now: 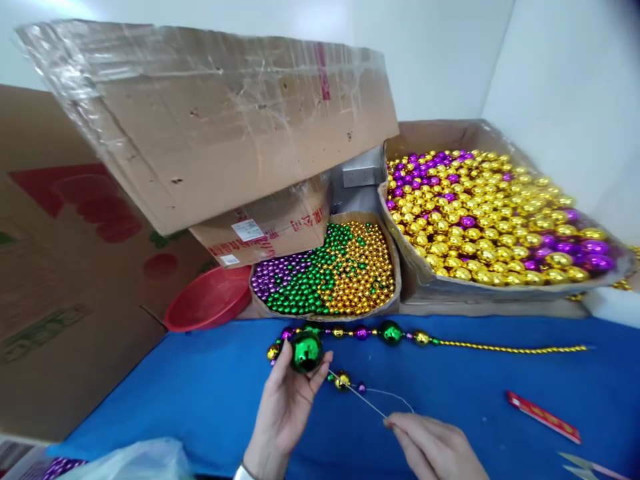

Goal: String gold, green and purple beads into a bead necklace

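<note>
My left hand (289, 407) is closed around a large shiny green bead (307, 352), with fingers and thumb at its sides. My right hand (437, 445), lower right of it, pinches the end of a long thin needle (361, 397). The needle's far end points to the green bead; whether it has entered a hole is hidden by the fingers. A pale thread (390, 394) curves from my right hand to a small purple bead (361, 387) and a gold bead (342, 380). Behind my left hand, the bead strand (391, 333) runs right along the blue cloth into a row of small gold beads.
A blue cloth (200, 387) covers the table. Behind stand a box of small beads (320, 283), a big carton of gold and purple beads (480, 220), a red basin (207, 300) and cardboard boxes (235, 127). A red packet (543, 417) and scissors (593, 465) lie right.
</note>
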The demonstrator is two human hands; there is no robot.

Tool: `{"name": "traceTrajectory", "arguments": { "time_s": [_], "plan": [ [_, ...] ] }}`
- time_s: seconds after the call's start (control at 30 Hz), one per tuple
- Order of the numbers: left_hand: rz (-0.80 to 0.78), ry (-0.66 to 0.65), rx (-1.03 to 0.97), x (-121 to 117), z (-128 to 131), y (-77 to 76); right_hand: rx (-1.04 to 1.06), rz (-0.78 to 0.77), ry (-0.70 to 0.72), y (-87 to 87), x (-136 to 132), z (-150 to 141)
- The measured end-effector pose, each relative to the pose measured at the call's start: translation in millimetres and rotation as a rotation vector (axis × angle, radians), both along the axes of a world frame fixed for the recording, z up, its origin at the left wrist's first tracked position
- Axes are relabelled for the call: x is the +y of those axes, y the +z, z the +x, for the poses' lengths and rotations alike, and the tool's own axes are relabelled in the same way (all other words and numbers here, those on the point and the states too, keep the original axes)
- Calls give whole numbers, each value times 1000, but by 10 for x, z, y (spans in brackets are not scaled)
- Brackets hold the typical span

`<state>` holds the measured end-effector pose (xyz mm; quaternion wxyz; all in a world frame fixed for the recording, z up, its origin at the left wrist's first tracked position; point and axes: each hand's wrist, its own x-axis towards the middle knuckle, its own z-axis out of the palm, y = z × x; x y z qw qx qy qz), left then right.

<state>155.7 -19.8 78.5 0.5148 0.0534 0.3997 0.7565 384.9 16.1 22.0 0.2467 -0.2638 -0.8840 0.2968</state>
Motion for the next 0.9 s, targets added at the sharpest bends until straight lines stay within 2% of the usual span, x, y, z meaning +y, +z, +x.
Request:
{"name": "traceTrajectory", "arguments": {
  "time_s": [0.13,0.33,0.5,0.67,0.73,0.9],
  "plan": [
    [11,-18,-39,44,146,-117,6,40,-14,-43,16,43],
    [67,-71,135,-3,215,-141,-8,88,-18,-67,34,48],
    [63,-70,414,-9,246,-135,-19,126,-50,-45,31,47],
    [75,-96,782,-60,333,-254,1,143,-98,-38,21,8],
    [93,-127,804,-86,388,-289,11,154,-108,-67,21,-6],
    [73,-163,637,-90,461,-284,23,165,-107,-167,34,-3]
  ]
}}
